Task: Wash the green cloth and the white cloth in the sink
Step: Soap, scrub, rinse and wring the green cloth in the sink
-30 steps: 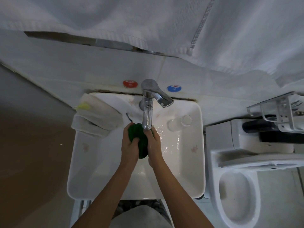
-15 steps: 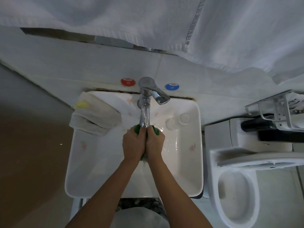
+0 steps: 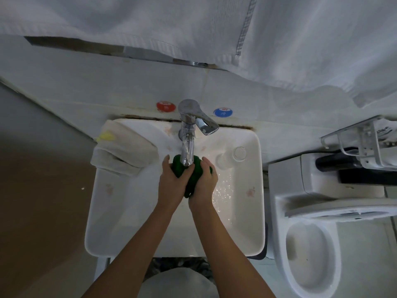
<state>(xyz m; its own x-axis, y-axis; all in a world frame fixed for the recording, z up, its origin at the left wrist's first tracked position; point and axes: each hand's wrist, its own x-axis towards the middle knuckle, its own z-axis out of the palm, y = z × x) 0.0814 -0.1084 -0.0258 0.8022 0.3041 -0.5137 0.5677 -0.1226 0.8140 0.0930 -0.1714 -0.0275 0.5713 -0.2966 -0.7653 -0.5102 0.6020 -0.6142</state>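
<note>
The green cloth [image 3: 194,176] is bunched into a wad under the spout of the chrome tap [image 3: 188,134], over the white sink [image 3: 111,214]. My left hand [image 3: 171,186] grips its left side and my right hand [image 3: 204,187] grips its right side, fingers curled round it. The white cloth [image 3: 126,151] lies folded on the sink's back left corner, with a yellow patch at its far end. Wet drops glisten on the basin right of my hands.
A clear glass [image 3: 233,157] stands on the sink's back right rim. Red [image 3: 164,106] and blue [image 3: 223,112] round markers sit on the wall behind the tap. White towels [image 3: 236,33] hang overhead. A toilet [image 3: 311,250] and a wire rack [image 3: 365,145] are to the right.
My hands, pressed together over the green cloth half a second ago, have parted a little, so more of the cloth shows between them under the spout.
</note>
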